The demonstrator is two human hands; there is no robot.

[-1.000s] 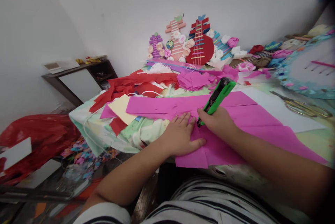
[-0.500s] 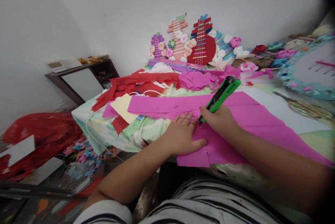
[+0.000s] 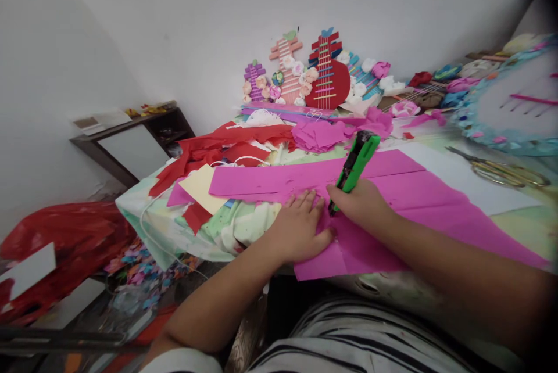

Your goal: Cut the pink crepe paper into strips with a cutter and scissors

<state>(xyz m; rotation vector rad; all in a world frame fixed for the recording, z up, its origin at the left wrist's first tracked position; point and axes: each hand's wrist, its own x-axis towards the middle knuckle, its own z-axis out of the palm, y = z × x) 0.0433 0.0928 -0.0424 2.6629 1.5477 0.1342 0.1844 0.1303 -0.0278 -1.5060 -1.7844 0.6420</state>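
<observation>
A large pink paper sheet [image 3: 418,210] lies across the table in front of me. My left hand [image 3: 299,228] lies flat on its near left corner, fingers spread and pressing it down. My right hand [image 3: 361,201] is closed round a green utility knife [image 3: 355,165], held steeply with its tip on the pink paper just right of my left fingers. A cut line runs through the paper near the tip.
Red paper scraps [image 3: 226,143], a yellow sheet [image 3: 201,186] and crumpled pink pieces [image 3: 320,133] lie behind. Paper guitar crafts [image 3: 322,74] lean on the wall. Gold scissors [image 3: 501,172] lie right. A red bag [image 3: 65,239] sits on the floor left.
The knife has tilted more upright and its tip has shifted slightly along the pink paper. My left hand stays pressed on the sheet.
</observation>
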